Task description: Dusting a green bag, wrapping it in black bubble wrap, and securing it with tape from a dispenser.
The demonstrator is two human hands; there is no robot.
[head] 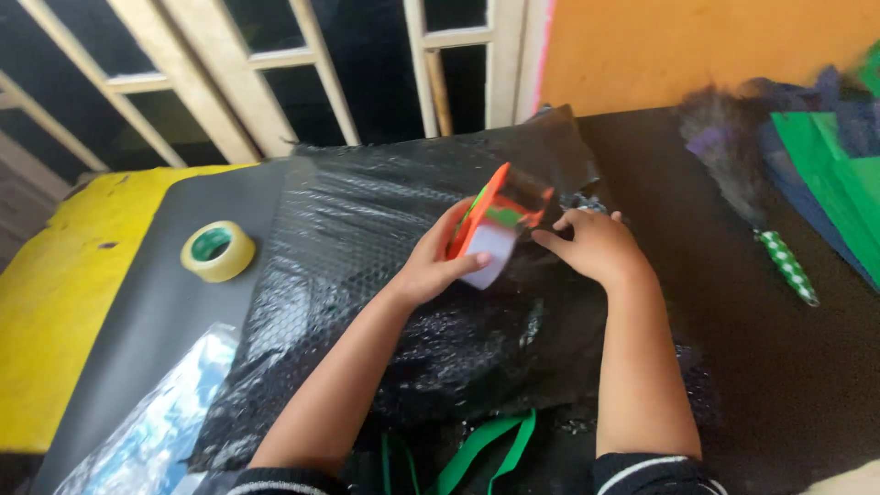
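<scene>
Head view, left to right: a yellow panel (55,302) occupies the far left, bordered by a grey sheet (174,302) on which a roll of tape (218,250) with a pale yellow rim and green core lies flat. Below the roll, at the lower left edge, a blue-and-white patterned package (160,426) rests on the sheet. A large piece of black bubble wrap (367,238) covers the middle of the surface (779,385). The left hand (431,266) is above the wrap, its fingers closed around an orange tape dispenser (500,225) that is tilted and held over the centre of the wrap; a white roll is mounted in it. The right hand (596,246) lies just beside the dispenser on its right, fingers spread narrowly and pressing flat on the wrap, holding nothing; its fingertips are touching or nearly touching the dispenser's end. Green straps (481,449) show at the lower edge between the two forearms. Farther right, a green-and-white dotted pen-like object (788,266) lies on the dark surface, near green and blue cloth (825,156) at the far right.
</scene>
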